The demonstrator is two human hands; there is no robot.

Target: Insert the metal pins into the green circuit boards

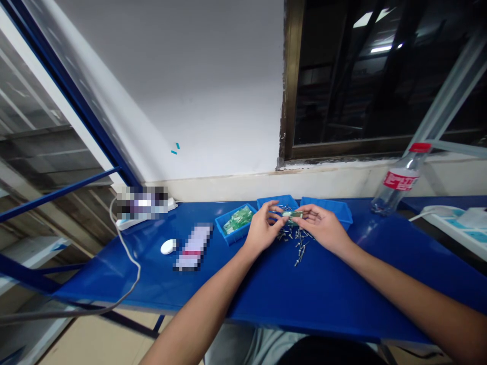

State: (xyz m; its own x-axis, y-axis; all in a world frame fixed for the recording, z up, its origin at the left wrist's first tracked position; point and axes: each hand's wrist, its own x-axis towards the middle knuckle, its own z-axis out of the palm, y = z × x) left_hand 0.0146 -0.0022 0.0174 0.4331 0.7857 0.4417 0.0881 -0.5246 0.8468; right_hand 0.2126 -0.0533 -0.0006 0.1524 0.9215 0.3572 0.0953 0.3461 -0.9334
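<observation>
Between my two hands is a small clear-green packet (292,218). My left hand (266,225) pinches its left side with thumb and fingers, and my right hand (321,225) grips its right side. Loose metal pieces (300,252), thin and shiny, lie scattered on the blue table (266,291) just below the packet. Left of my left hand, a blue bin (236,238) holds several green packets. Behind my hands, a second blue bin (276,199) has small metal pieces in it. A third blue bin (344,213) stands behind my right hand, which partly covers it.
A clear bottle with a red cap (397,185) stands at the back right. On the left lie a round white object (167,247) and a blurred flat item (194,247). A cable (133,279) crosses the left side. A white power strip (452,223) sits at far right.
</observation>
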